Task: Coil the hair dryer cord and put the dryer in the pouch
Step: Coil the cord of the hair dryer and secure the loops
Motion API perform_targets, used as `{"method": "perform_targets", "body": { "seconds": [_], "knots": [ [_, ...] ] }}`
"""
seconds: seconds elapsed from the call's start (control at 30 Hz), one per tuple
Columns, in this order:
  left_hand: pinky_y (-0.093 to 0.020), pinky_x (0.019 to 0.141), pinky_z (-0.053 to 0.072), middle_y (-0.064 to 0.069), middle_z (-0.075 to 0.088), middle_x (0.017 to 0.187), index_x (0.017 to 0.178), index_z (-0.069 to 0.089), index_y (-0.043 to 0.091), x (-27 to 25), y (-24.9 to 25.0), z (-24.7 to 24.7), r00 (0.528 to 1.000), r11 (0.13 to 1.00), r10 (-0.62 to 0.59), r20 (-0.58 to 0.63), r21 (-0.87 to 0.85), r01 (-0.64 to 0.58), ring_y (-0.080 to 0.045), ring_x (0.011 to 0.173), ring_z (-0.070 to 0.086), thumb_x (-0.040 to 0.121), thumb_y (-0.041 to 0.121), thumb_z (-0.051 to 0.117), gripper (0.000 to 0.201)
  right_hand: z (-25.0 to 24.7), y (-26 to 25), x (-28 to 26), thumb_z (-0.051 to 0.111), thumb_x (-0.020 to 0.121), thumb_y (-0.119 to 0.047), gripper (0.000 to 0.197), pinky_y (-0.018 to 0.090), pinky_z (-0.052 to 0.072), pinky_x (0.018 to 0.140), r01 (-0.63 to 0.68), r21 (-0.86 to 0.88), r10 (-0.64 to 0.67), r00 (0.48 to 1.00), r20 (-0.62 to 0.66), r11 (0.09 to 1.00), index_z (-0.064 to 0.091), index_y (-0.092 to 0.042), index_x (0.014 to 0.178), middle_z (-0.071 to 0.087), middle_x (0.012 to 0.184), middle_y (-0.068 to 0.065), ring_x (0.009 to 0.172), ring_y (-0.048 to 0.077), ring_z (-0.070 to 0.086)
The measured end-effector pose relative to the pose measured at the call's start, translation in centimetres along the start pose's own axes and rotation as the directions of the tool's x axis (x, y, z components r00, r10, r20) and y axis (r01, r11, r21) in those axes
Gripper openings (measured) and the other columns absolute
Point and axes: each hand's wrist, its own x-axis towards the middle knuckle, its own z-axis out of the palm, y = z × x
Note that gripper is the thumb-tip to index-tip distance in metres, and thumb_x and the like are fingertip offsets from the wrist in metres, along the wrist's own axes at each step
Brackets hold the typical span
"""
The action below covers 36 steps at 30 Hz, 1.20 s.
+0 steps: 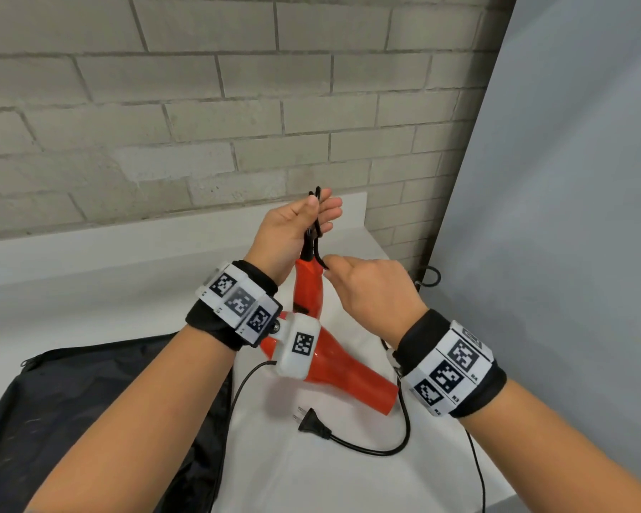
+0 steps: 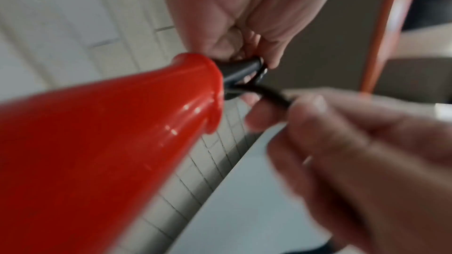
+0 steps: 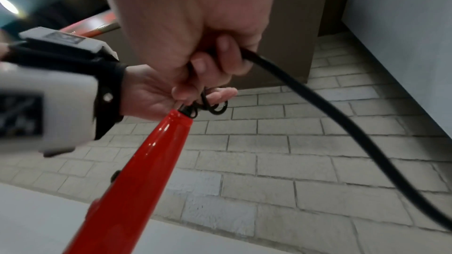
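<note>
Currently the task is approx. mid-way through the coiling step. Several short loops of the cord are gathered at the end of the handle of the dryer; the remainder, incl. the plug, lies loose on the table. Left to do, judging from this: take up the slack, secure the bundle, then insert the dryer into the pouch, which lies flat to the left, nothing visibly in it.

Hand states:
- Left hand: thumb and fingers pinch the loop bundle just above the handle end; fingers only lightly bent.
- Right hand: fingers curled round the cord close to the handle end, w/ the free length trailing down and back past the wrist (right wrist view).

Dryer position: held clear above the table, handle pointing up and away, nozzle pointing down toward the person, between both wrists.

Materials/shapes:
- Dryer body: glossy red plastic, hard, smooth, tapered handle, conical barrel; black strain relief at the handle end.
- Cord: black, round section, rubbery sheath, flexible but springy; loops likely to relax if released.
- Plug: black moulded, two flat metal prongs.
- Pouch: dark thin fabric, limp, w/ creases.
- Table: white, smooth, matt. Wall behind: grey brick, rough.
</note>
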Motion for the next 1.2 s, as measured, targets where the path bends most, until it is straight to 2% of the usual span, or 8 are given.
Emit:
{"method": "perform_targets", "body": {
  "seconds": [0.13, 0.23, 0.3, 0.47, 0.73, 0.93, 1.1, 1.2],
  "knots": [
    [-0.015, 0.08, 0.049, 0.001, 0.064, 0.097, 0.117, 0.056, 0.007, -0.2, -0.1, 0.7, 0.997, 0.958, 0.073, 0.029, 0.274, -0.078, 0.0, 0.082, 0.064, 0.097, 0.032, 0.029, 0.042, -1.1, 0.9, 0.7, 0.04, 0.085, -0.033, 0.033, 0.018, 0.034, 0.034, 0.065, 0.08, -0.052, 0.986, -0.157, 0.995, 0.067, -0.016, 0.078, 0.067, 0.06, -0.004, 0.041, 0.018, 0.059],
    [-0.014, 0.064, 0.045, 0.006, 0.063, 0.065, 0.075, 0.066, 0.016, -0.7, 0.4, 0.7, 0.986, 0.859, 0.083, 0.147, 0.49, -0.146, -0.004, 0.06, 0.058, 0.087, 0.06, 0.017, 0.067, -2.4, 2.0, 1.8, 0.046, 0.085, -0.035, 0.028, 0.024, 0.046, 0.038, 0.091, 0.176, -0.048, 0.971, -0.233, 0.98, 0.067, -0.016, 0.084, 0.07, 0.074, -0.001, 0.051, 0.022, 0.064],
    [-0.015, 0.054, 0.042, 0.005, 0.059, 0.046, 0.059, 0.062, 0.015, -0.9, 1.0, 1.0, 0.978, 0.882, 0.052, 0.2, 0.451, -0.139, -0.007, 0.045, 0.051, 0.094, 0.048, 0.015, 0.068, -3.3, 2.7, 2.8, 0.046, 0.086, -0.035, 0.027, 0.026, 0.043, 0.042, 0.074, 0.214, -0.017, 0.966, -0.258, 0.974, 0.065, -0.017, 0.086, 0.067, 0.082, 0.001, 0.056, 0.023, 0.062],
    [-0.014, 0.041, 0.03, 0.008, 0.049, 0.041, 0.07, 0.063, 0.003, -0.6, 1.6, 1.0, 0.969, 0.967, -0.087, 0.231, 0.255, 0.026, -0.004, 0.032, 0.031, 0.098, 0.027, 0.027, 0.051, -3.3, 3.9, 4.5, 0.053, 0.09, -0.019, 0.014, 0.038, 0.05, 0.074, -0.115, 0.636, 0.156, 0.988, -0.008, 0.763, 0.065, -0.012, 0.092, 0.067, 0.084, -0.001, 0.08, 0.017, 0.062],
    [-0.016, 0.052, 0.046, 0.007, 0.058, 0.051, 0.08, 0.065, 0.002, -0.1, 1.5, -0.3, 0.954, 0.983, -0.121, 0.276, 0.165, 0.077, -0.002, 0.038, 0.039, 0.096, 0.021, 0.034, 0.04, -2.4, 4.4, 3.5, 0.043, 0.095, -0.007, 0.022, 0.004, 0.038, 0.054, -0.211, 0.755, 0.134, 0.977, 0.163, 0.621, 0.061, -0.002, 0.106, 0.052, 0.068, -0.018, 0.055, -0.014, 0.053],
    [-0.015, 0.045, 0.034, 0.009, 0.047, 0.042, 0.065, 0.07, 0.011, -0.2, 1.2, -0.2, 0.966, 0.994, -0.094, 0.239, 0.069, 0.079, 0.0, 0.033, 0.027, 0.094, 0.02, 0.038, 0.045, -2.7, 4.3, 4.0, 0.055, 0.089, -0.011, 0.018, 0.032, 0.048, 0.075, -0.178, 0.787, 0.186, 0.979, 0.082, 0.591, 0.071, -0.007, 0.096, 0.073, 0.087, 0.013, 0.082, 0.025, 0.065],
    [-0.014, 0.042, 0.034, 0.011, 0.043, 0.04, 0.06, 0.068, 0.011, 0.1, 1.1, -0.1, 0.977, 0.993, -0.112, 0.181, -0.023, 0.118, -0.001, 0.03, 0.024, 0.095, 0.018, 0.034, 0.049, -1.1, 4.2, 3.9, 0.043, 0.095, -0.013, 0.025, 0.01, 0.037, 0.048, -0.199, 0.867, 0.223, 0.969, 0.104, 0.458, 0.064, -0.002, 0.103, 0.059, 0.066, -0.006, 0.047, 0.0, 0.05],
    [-0.014, 0.043, 0.036, 0.009, 0.043, 0.041, 0.071, 0.059, 0.004, 0.3, 1.2, -0.3, 0.984, 0.99, -0.117, 0.136, -0.062, 0.126, -0.002, 0.03, 0.025, 0.097, 0.019, 0.029, 0.042, 1.1, 4.1, 2.9, 0.032, 0.099, -0.016, 0.028, 0.012, 0.036, 0.05, -0.272, 0.765, 0.219, 0.96, 0.174, 0.584, 0.051, -0.011, 0.118, 0.06, 0.069, -0.001, 0.043, 0.004, 0.046]
  ]
}}
